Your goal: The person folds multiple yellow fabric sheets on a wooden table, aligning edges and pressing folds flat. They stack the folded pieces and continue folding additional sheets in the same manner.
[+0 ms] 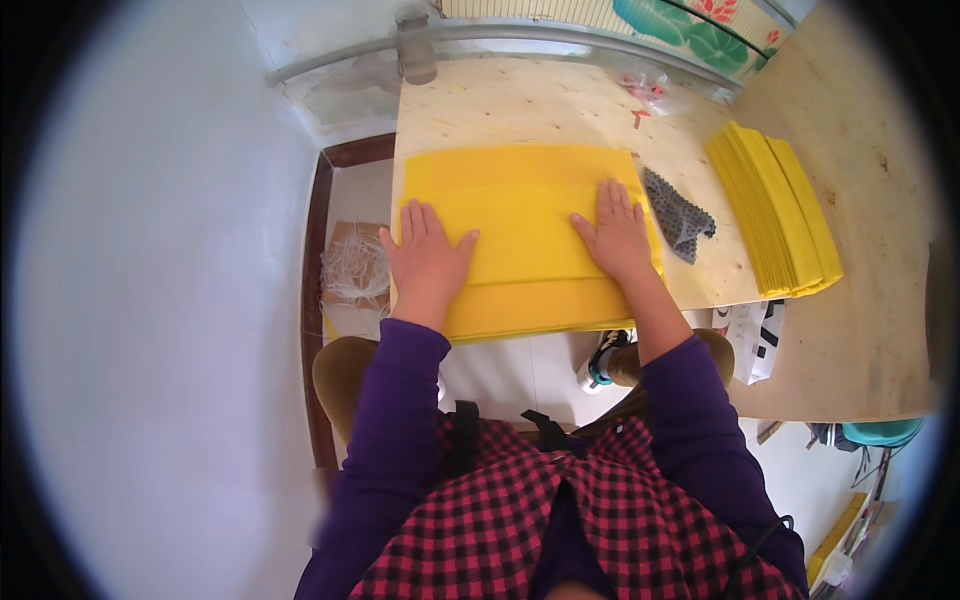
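Note:
A flat stack of yellow fabric (530, 235) lies in front of me on the wooden table, its near edge reaching the table's front edge. A fold line runs across its near part. My left hand (428, 258) rests flat on the left side of the fabric, fingers stretched out and thumb apart. Over on the right side, my right hand (617, 238) presses flat too, with its thumb spread inward. Neither hand grips anything. Just beyond the fabric's right edge lies a dark grey bumpy cloth (680, 215), near my right hand.
A folded yellow fabric pile (775, 210) stands on the right of the wooden table (500, 100). Clear plastic with red bits (650, 92) lies at the back. A grey metal rail (540, 36) runs behind. White string (355, 270) sits in a box left of the table.

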{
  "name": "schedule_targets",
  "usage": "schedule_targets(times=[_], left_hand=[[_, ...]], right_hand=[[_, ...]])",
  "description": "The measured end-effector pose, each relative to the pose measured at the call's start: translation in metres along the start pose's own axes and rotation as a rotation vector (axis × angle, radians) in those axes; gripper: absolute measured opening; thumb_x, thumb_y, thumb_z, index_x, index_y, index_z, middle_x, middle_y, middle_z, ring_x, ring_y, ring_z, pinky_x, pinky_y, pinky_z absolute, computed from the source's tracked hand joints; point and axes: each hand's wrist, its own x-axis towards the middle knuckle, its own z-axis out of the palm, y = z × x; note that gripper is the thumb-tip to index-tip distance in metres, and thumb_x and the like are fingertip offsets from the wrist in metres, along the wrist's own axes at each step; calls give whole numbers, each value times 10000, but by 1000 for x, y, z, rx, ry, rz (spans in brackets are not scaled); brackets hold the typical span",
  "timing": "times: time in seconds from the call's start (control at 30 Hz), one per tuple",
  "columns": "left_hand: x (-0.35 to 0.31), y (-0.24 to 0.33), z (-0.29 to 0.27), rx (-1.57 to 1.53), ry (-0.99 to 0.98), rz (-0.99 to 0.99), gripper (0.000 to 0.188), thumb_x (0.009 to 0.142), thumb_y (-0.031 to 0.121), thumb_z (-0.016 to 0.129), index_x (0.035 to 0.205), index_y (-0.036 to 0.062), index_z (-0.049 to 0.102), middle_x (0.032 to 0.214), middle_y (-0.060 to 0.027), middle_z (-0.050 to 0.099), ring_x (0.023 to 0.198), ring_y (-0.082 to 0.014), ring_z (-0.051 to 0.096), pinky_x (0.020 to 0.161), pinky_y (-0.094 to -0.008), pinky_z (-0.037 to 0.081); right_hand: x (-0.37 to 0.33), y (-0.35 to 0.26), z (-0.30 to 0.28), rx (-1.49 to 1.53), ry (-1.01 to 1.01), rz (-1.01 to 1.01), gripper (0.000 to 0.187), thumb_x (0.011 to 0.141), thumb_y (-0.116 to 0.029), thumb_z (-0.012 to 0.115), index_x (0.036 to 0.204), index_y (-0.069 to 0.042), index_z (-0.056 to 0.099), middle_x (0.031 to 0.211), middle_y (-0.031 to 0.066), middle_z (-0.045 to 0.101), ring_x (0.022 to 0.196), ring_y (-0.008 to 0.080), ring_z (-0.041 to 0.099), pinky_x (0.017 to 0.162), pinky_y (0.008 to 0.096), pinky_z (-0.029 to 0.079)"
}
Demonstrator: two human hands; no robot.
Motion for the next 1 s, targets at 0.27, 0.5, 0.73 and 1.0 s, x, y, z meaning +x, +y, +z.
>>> schedule_targets(times=[0.27,0.5,0.73,1.0], left_hand=[[2,45,-19,0,132,160,789,940,559,416,1473,-10,292,1557,-159,259,1468,-259,162,1178,-494,70],[17,76,-1,-97,-48,165,809,946,570,387,1492,-9,242,1578,-149,205,1476,-256,134,1184,-469,66],[9,13,7,-73,-28,5,842,934,578,400,1501,-12,202,1585,-155,176,1478,-248,123,1186,-467,67],[3,10,5,-104,36,1,795,945,519,430,1487,-27,231,1570,-169,210,1473,-269,132,1175,-523,56]], right_hand=[[0,-3,-4,14,-61,50,856,938,-618,350,1508,0,185,1592,138,156,1484,232,92,1193,424,71],[0,-2,-3,-3,-42,38,856,936,-623,347,1507,-4,194,1590,141,162,1482,238,102,1192,426,76],[3,-1,-3,2,-24,21,800,944,-578,393,1483,0,265,1566,162,228,1468,271,156,1188,443,99],[60,-45,-23,302,-61,-356,364,819,-253,687,1115,-47,641,1158,141,620,1143,293,546,954,387,449]])
